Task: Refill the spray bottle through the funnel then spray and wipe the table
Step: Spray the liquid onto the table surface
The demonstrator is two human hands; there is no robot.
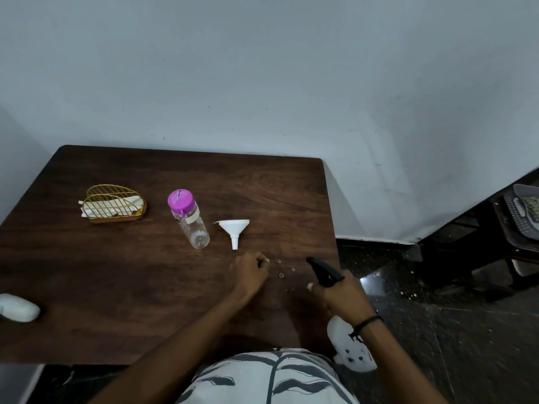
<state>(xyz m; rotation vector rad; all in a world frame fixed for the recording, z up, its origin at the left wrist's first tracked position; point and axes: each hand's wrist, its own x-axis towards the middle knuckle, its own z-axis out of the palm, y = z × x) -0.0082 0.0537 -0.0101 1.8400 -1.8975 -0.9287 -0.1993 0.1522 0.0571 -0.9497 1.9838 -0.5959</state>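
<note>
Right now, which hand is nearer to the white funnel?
Left. The left hand rests on the table just in front of the white funnel; the right hand, gripping the spray bottle, is farther right.

A plain pale grey-blue wall (262, 68) fills the upper half of the view, scuffed and marked in places, and meets a second wall (17, 158) at a corner on the far left. Pushed up against it stands a dark wooden table (116, 272) with rounded corners and a visible grain. To the right the floor (452, 330) is dark polished stone with pale speckles, and it catches one small bright glint of light near the table's edge. A dark skirting strip (376, 242) runs along the foot of the wall. At the far right stands dark furniture (466, 246) with a grey slotted plastic basket (522, 211) on top. The light is dim and even.
</note>
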